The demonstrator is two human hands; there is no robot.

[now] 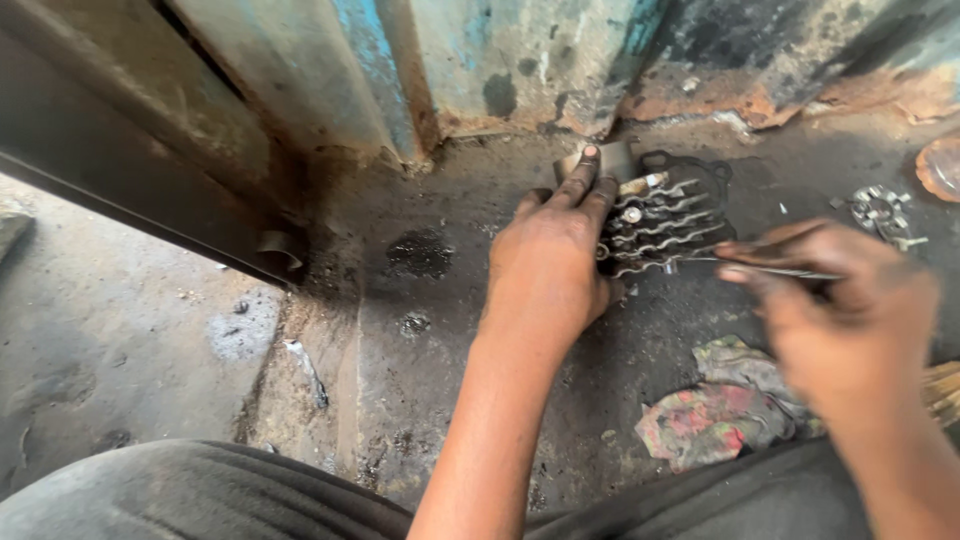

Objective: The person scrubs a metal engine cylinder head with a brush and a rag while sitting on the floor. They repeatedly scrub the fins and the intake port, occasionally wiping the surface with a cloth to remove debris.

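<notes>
Down on the grimy concrete floor point(400, 330) lies a dark finned metal engine part point(665, 228), close to the rusty, blue-flecked wall point(500, 60). Left hand point(555, 262) presses flat on its near side, fingers spread, index stretched over the top edge. Right hand point(850, 310) pinches a thin metal tool point(770, 268), tip at the fins. Just below sits a crumpled multicoloured rag point(715, 415); a small toothed metal piece point(880, 210) rests well apart, rightward.
</notes>
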